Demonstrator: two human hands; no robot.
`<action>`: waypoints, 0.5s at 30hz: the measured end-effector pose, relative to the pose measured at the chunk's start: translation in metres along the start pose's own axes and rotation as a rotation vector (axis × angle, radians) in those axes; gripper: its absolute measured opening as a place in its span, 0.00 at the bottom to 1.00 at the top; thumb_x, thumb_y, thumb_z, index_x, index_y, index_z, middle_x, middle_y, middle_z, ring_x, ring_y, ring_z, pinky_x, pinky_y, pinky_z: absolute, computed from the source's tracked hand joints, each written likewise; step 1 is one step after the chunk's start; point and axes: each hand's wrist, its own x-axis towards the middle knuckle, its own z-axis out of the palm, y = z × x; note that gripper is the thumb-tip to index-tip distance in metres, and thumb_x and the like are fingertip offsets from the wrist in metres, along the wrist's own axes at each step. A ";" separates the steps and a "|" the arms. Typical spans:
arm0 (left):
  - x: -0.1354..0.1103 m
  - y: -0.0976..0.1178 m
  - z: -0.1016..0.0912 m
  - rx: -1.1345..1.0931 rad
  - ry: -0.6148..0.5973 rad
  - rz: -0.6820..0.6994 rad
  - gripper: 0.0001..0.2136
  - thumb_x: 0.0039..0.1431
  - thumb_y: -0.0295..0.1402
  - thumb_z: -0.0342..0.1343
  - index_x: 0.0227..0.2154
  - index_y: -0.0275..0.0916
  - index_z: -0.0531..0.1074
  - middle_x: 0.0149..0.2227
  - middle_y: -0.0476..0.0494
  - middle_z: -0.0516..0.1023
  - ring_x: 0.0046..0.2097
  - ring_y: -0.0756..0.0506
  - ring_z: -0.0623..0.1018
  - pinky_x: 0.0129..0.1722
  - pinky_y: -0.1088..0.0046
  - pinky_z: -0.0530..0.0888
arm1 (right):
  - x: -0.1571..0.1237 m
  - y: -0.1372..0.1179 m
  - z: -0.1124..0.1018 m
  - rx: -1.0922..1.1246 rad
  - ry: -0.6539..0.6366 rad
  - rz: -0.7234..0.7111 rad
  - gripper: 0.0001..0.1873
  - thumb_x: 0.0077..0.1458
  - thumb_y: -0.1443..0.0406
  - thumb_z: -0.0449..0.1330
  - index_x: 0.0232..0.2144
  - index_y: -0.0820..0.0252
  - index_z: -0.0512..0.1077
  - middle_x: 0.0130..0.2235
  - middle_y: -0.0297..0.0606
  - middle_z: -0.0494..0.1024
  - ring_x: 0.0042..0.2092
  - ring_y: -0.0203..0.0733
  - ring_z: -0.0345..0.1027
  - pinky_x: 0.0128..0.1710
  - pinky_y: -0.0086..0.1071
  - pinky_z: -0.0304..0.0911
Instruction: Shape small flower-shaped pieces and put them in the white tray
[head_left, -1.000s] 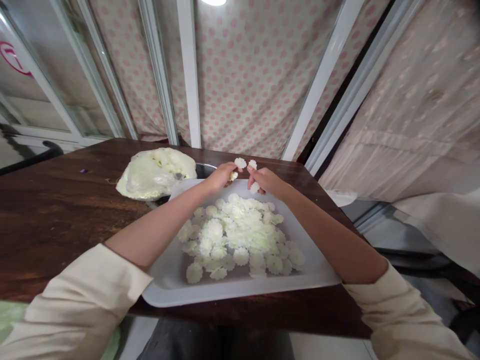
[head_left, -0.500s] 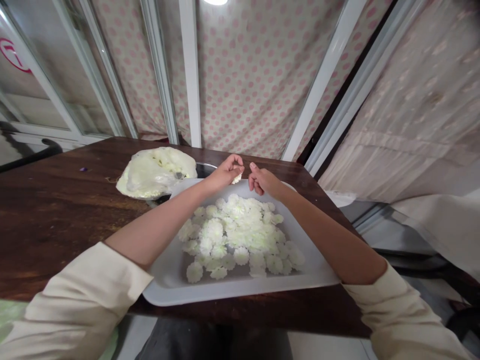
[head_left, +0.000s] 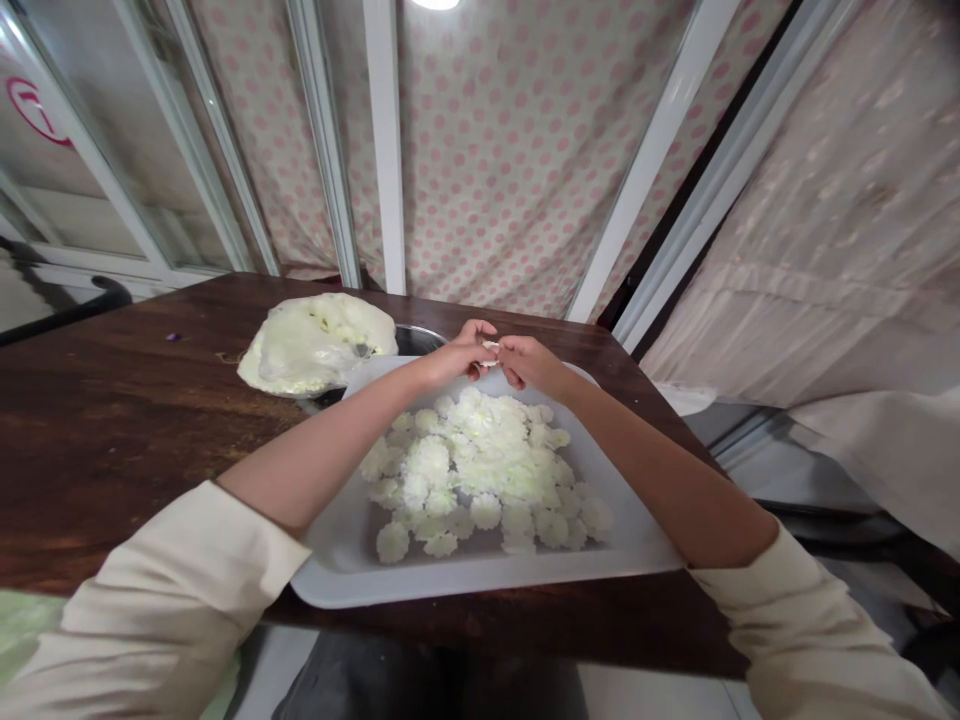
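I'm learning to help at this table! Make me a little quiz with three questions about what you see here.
1. True or false: the fluffy white flower heads lie on the pale grey plastic tray.

2. What sits on the dark wooden table behind the tray's left side?
A) a bulging translucent plastic bag
B) a red bucket
C) a cardboard box

3. Fill in the blank: the left hand and right hand are held together over the tray's ____ edge, the one farthest from the person.

Key: 1. True. 2. A. 3. far.
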 end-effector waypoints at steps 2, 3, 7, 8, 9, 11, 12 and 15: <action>0.001 -0.001 -0.001 0.080 0.009 0.040 0.17 0.49 0.24 0.54 0.41 0.40 0.57 0.29 0.54 0.66 0.22 0.56 0.67 0.24 0.79 0.64 | 0.001 0.001 0.000 0.067 0.020 0.003 0.17 0.57 0.55 0.52 0.23 0.59 0.59 0.14 0.26 0.59 0.15 0.28 0.53 0.16 0.25 0.49; 0.001 -0.001 -0.002 0.116 0.009 0.058 0.16 0.49 0.24 0.55 0.41 0.39 0.59 0.29 0.54 0.67 0.23 0.56 0.67 0.25 0.79 0.65 | 0.002 0.002 0.000 0.091 0.028 0.010 0.17 0.57 0.54 0.52 0.23 0.59 0.59 0.14 0.26 0.59 0.15 0.29 0.53 0.16 0.25 0.49; 0.005 -0.003 -0.006 0.115 -0.020 0.126 0.08 0.52 0.29 0.56 0.35 0.33 0.64 0.25 0.51 0.69 0.25 0.55 0.69 0.26 0.78 0.67 | 0.005 0.005 0.000 0.200 0.031 0.023 0.19 0.56 0.51 0.51 0.24 0.59 0.59 0.14 0.25 0.57 0.15 0.29 0.50 0.16 0.25 0.49; 0.005 -0.003 -0.006 0.085 -0.017 0.137 0.08 0.53 0.30 0.56 0.33 0.33 0.65 0.25 0.50 0.69 0.25 0.55 0.70 0.27 0.77 0.68 | 0.005 0.005 0.000 0.222 0.027 0.018 0.19 0.56 0.50 0.51 0.25 0.58 0.59 0.14 0.24 0.57 0.15 0.29 0.49 0.16 0.26 0.49; 0.006 -0.003 -0.007 0.053 -0.008 0.144 0.07 0.53 0.31 0.56 0.31 0.33 0.64 0.25 0.50 0.70 0.25 0.54 0.70 0.28 0.77 0.68 | 0.005 0.006 0.000 0.236 0.025 0.010 0.20 0.56 0.49 0.51 0.25 0.58 0.59 0.14 0.24 0.56 0.15 0.29 0.48 0.16 0.26 0.49; 0.006 -0.003 -0.007 0.009 0.018 0.137 0.08 0.53 0.31 0.56 0.29 0.33 0.63 0.24 0.50 0.70 0.25 0.54 0.70 0.28 0.76 0.69 | 0.004 0.005 0.000 0.228 0.020 -0.015 0.19 0.56 0.49 0.51 0.26 0.58 0.59 0.15 0.24 0.56 0.16 0.29 0.49 0.17 0.26 0.50; 0.006 -0.003 -0.007 -0.004 0.033 0.130 0.08 0.53 0.31 0.56 0.27 0.34 0.62 0.24 0.51 0.69 0.24 0.55 0.70 0.28 0.76 0.69 | 0.003 0.005 0.001 0.211 0.017 -0.030 0.19 0.57 0.49 0.50 0.26 0.58 0.59 0.15 0.25 0.57 0.16 0.29 0.50 0.17 0.26 0.50; 0.005 -0.003 -0.005 -0.021 0.060 0.146 0.09 0.54 0.32 0.55 0.26 0.35 0.60 0.22 0.52 0.68 0.22 0.56 0.67 0.25 0.78 0.66 | 0.000 0.002 0.005 0.168 -0.011 -0.068 0.19 0.59 0.51 0.46 0.27 0.59 0.59 0.16 0.26 0.59 0.17 0.29 0.53 0.18 0.25 0.52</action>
